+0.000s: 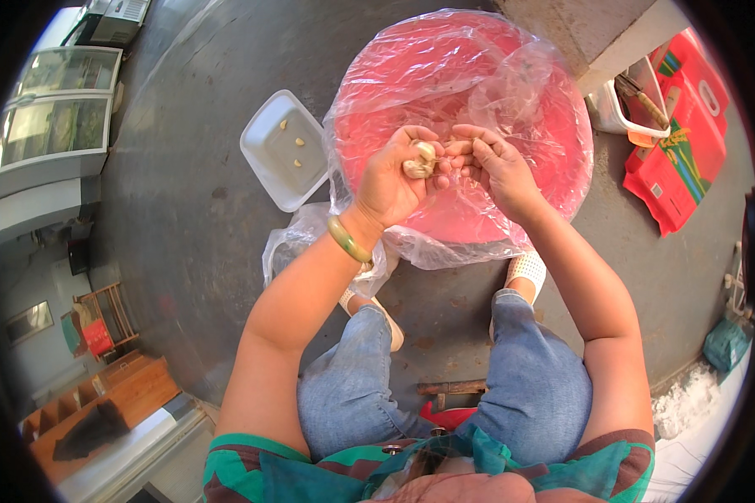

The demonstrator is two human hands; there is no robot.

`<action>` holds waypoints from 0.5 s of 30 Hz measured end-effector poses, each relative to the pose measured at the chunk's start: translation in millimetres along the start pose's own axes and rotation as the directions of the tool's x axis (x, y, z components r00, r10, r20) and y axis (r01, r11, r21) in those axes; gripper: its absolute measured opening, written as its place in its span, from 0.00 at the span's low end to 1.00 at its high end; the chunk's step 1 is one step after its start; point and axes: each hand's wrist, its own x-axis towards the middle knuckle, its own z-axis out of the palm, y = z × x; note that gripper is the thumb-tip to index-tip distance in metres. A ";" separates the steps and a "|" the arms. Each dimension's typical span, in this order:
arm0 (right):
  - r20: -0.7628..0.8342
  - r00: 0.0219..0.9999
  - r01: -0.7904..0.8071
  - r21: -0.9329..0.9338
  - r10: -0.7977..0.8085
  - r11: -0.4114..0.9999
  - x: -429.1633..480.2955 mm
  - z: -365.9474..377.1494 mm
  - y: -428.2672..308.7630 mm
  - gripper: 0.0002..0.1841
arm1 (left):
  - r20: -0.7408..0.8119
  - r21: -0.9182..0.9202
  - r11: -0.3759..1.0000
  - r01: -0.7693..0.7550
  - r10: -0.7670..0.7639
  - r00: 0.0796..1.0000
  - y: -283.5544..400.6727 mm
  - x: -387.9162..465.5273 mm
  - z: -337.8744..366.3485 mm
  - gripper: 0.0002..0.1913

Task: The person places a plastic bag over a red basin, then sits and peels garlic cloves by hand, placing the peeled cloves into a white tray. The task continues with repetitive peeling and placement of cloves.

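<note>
Over a round pink surface covered in clear plastic film [409, 75], my left hand [384, 182] holds part of a garlic bulb [419, 162] against its fingers. The cloves are pale and partly in their skin. My right hand [506, 170] is close beside it, thumb and fingers drawn together; whether something small is pinched there is too fine to make out. To the left, a white plastic tray [267, 170] on the floor holds three separate garlic cloves [299, 141]. A clear plastic bag [299, 242] lies below the tray, partly hidden by my left forearm.
At the upper right, a white container [604, 113] with wooden-handled tools stands near a concrete-like block [629, 38]. A red printed bag [679, 151] lies beside it on the grey floor [214, 251]. Glass-doored cabinets [56, 107] line the far left.
</note>
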 end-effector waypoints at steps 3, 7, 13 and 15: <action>0.071 0.997 -0.008 -0.028 0.010 1.000 0.0 -8.5 -2.2 0.20 | -0.097 0.004 0.999 0.038 -0.037 0.995 0.8 1.3 0.8 0.08; 0.104 0.992 -0.076 0.072 0.069 0.994 -2.2 -5.2 -6.6 0.28 | -0.141 0.431 0.902 0.012 0.054 0.989 -6.6 5.7 0.4 0.09; 0.121 0.985 -0.085 -0.258 0.119 0.962 -3.0 -13.9 -0.5 0.26 | 0.094 0.912 0.339 -0.232 0.378 0.921 -12.9 4.4 17.9 0.09; 0.118 0.987 -0.061 -0.373 0.112 0.926 -4.2 -4.9 0.2 0.26 | 0.364 0.925 -0.061 -0.374 0.424 0.829 -11.6 6.0 19.3 0.08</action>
